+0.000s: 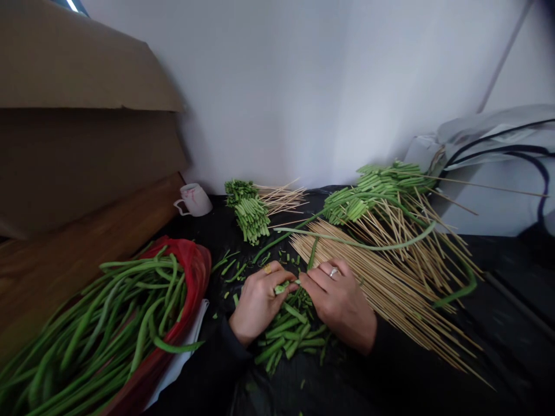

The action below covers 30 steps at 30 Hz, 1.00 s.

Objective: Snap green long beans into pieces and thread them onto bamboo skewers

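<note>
My left hand [263, 300] is closed, with cut pieces of long green bean [281, 287] showing between its thumb and fingers. My right hand [340, 300] meets its fingertips; the fingers are curled and pinched. A long bean [313, 253] sticks up from behind the right fingers and seems to be in that hand, though its lower part is hidden. Beneath both hands lies a loose pile of cut bean pieces [286, 335]. Just right of my right hand, a spread of bare bamboo skewers [373, 277] lies on the black plastic sheet [260, 393].
A red bag [197, 271] full of long beans [99, 323] stands at left. Skewered bean bundles lie at the back [251, 216] and back right [373, 190]. A white mug [195, 200] stands near the wall by a cardboard box [87, 144]. Black cables [511, 149] hang at right.
</note>
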Motion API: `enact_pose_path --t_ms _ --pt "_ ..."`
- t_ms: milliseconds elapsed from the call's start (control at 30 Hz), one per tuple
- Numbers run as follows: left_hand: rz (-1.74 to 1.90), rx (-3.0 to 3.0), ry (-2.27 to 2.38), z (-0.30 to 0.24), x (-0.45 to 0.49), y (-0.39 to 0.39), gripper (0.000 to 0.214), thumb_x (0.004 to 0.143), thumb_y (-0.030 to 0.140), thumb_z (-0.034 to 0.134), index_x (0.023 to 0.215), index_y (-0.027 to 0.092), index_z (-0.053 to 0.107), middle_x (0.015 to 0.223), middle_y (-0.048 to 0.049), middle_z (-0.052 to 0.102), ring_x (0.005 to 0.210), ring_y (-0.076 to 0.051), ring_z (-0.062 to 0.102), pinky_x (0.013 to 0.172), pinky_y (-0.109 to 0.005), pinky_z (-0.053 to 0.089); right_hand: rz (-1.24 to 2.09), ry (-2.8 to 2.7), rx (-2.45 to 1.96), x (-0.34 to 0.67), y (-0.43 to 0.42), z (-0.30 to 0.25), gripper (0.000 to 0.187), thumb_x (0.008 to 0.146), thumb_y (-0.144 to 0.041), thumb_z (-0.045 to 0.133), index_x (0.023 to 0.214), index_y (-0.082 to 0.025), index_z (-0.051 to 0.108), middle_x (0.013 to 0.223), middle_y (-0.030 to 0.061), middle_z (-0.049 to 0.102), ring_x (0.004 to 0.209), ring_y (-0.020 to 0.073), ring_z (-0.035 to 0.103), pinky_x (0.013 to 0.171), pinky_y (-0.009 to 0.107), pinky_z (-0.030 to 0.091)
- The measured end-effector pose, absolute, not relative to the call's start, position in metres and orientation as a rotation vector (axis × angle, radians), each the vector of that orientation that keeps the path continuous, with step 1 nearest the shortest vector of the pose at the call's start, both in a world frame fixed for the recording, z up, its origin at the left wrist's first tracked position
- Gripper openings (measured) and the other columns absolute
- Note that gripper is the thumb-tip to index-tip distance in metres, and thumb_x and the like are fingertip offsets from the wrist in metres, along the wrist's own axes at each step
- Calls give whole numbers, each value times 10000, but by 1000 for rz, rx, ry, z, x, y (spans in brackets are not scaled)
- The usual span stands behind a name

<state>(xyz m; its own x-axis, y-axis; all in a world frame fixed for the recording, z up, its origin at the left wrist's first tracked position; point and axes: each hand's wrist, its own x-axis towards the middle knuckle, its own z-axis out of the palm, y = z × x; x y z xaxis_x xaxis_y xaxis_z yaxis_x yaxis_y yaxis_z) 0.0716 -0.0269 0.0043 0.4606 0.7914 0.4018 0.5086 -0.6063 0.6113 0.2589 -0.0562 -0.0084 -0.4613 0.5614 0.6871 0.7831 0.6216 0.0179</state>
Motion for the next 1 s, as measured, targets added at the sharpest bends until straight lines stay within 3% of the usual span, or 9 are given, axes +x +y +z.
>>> enact_pose_path --t_ms 200,367,500,800,1000 --pt "1101 1961 995 16 73 -27 74 767 235 750 776 164 728 748 -21 659 731 -150 602 711 -253 445 39 -1831 -993 253 -61 -3 137 922 -165 565 949 -171 700 842 51 685 802 187 597 764 353 439" --pt "1088 1561 951 14 80 -32 156 732 289 768 748 142 719 688 8 606 549 -85 510 529 -209 395 354 -1601 -965 246 -62 -6 152 891 -152 607 970 -205 725 875 33 721 824 163 644 755 301 500" --pt "1111 1340 948 9 85 -35 209 687 308 806 728 132 702 589 29 577 512 -70 488 500 -187 368 505 -1493 -969 242 -62 -8 163 883 -159 616 969 -212 744 890 33 731 830 152 665 765 274 519" --pt "1148 1217 961 9 86 -34 274 667 362 826 739 136 688 510 35 580 481 -61 480 477 -169 347 545 -1598 -938 237 -67 -12 279 937 -158 507 1159 -185 673 1011 60 717 968 154 654 854 260 504" --pt "1192 1085 932 11 86 -32 324 608 378 862 722 126 693 485 53 533 461 -42 419 455 -153 322 520 -1604 -978 242 -63 -9 234 924 -160 543 1094 -208 695 974 41 727 895 151 657 799 270 506"
